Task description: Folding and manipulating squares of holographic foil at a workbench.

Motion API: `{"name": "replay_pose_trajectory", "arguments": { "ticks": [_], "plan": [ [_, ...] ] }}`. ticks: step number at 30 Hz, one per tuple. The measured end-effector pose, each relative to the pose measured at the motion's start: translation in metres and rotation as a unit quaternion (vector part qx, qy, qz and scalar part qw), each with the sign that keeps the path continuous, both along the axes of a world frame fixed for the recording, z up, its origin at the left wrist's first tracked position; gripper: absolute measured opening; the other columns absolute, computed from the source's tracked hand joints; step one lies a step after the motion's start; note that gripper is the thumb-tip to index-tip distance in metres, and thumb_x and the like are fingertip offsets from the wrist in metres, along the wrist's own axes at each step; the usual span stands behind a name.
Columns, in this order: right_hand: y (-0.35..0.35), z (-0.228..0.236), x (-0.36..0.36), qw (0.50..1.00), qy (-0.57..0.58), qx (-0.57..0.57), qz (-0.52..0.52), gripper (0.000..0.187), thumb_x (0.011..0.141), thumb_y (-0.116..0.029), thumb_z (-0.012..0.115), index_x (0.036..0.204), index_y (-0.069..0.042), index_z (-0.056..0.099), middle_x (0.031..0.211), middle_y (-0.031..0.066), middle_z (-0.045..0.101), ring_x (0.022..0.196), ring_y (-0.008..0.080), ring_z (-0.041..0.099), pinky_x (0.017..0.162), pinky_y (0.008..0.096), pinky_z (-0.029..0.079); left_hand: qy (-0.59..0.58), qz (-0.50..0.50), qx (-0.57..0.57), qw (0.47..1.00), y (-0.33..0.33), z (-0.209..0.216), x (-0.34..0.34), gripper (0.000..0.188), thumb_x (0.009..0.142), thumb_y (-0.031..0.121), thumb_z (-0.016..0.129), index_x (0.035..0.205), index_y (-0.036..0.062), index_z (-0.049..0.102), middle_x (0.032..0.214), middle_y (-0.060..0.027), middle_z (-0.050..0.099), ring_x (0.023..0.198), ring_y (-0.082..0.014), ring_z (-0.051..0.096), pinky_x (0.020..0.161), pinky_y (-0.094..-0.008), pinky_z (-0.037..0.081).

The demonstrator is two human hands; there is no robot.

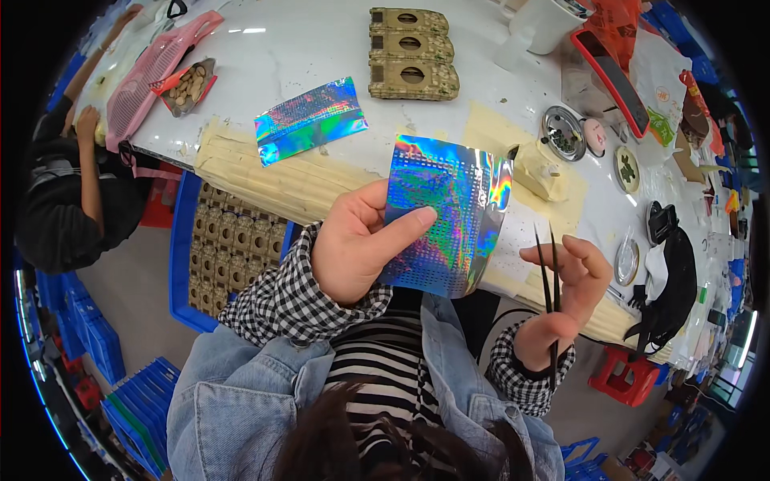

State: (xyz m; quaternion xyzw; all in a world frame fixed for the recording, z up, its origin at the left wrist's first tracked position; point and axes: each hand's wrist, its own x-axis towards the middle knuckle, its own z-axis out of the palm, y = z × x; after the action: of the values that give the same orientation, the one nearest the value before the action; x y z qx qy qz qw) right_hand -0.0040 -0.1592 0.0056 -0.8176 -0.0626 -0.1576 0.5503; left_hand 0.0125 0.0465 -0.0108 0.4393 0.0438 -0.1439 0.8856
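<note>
My left hand (353,244) grips a shiny holographic sheet (473,188) with rows of tiny rectangular cells, thumb on its face and fingers behind. The sheet is held up above the table's near edge and curves slightly. To its right, my right hand (576,280) is closed around a pair of black tweezers (547,268), with the tips pointing away from me and a little apart. Nothing shows between the tips. Another holographic sheet (309,120) lies on the table beyond my left hand. Three joined camouflage-patterned housings (389,68) with round holes sit farther back.
A blue crate (184,248) of similar camouflage housings stands below the table at left. Yellowish tape covers the table's near edge (257,172). A tape-wrapped block (533,180), round tins (564,132) and a red-framed phone (609,84) lie to the right. Another person (68,192) sits at far left.
</note>
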Motion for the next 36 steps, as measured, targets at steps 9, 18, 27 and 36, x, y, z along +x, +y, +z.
{"name": "replay_pose_trajectory", "arguments": {
  "ticks": [9,18,27,36],
  "plan": [
    [0.015,0.012,0.002,0.959,-0.172,-0.16,0.155,0.038,0.064,-0.002,0.08,0.099,0.0,0.066,0.095,0.0147,0.067,0.085,0.0265,0.067,0.072,0.0321,0.055,-0.013,0.015,0.011,1.0,-0.011,0.002,-0.006,0.025,0.089,-0.001,0.056,0.113,-0.0032,0.056,0.104,-0.0088,0.065,0.093,-0.0124,0.061,0.082,-0.0262,0.05],
    [0.019,0.002,0.003,0.954,-0.191,-0.183,0.143,0.037,0.066,-0.003,0.079,0.101,-0.002,0.067,0.099,0.0157,0.066,0.082,0.0245,0.066,0.069,0.0298,0.055,-0.031,0.004,0.007,0.999,-0.014,0.001,-0.009,0.028,0.088,-0.002,0.056,0.116,-0.0029,0.054,0.108,-0.0084,0.063,0.097,-0.0116,0.059,0.087,-0.0264,0.047],
    [0.021,-0.002,0.004,0.95,-0.2,-0.196,0.136,0.036,0.068,-0.002,0.078,0.101,-0.001,0.066,0.098,0.0164,0.067,0.08,0.0243,0.067,0.068,0.0298,0.056,-0.049,0.014,0.014,0.999,-0.015,-0.002,-0.009,0.028,0.087,-0.004,0.055,0.115,-0.0031,0.053,0.107,-0.0081,0.063,0.098,-0.0114,0.059,0.087,-0.0257,0.046],
    [0.021,-0.003,0.004,0.95,-0.201,-0.199,0.134,0.035,0.068,-0.002,0.077,0.101,-0.001,0.066,0.096,0.0165,0.067,0.08,0.0241,0.067,0.068,0.0296,0.056,-0.062,0.016,0.029,0.998,-0.014,-0.003,-0.009,0.031,0.087,-0.004,0.055,0.118,-0.0035,0.051,0.108,-0.0083,0.062,0.098,-0.0108,0.058,0.087,-0.0252,0.046]
  ]
}}
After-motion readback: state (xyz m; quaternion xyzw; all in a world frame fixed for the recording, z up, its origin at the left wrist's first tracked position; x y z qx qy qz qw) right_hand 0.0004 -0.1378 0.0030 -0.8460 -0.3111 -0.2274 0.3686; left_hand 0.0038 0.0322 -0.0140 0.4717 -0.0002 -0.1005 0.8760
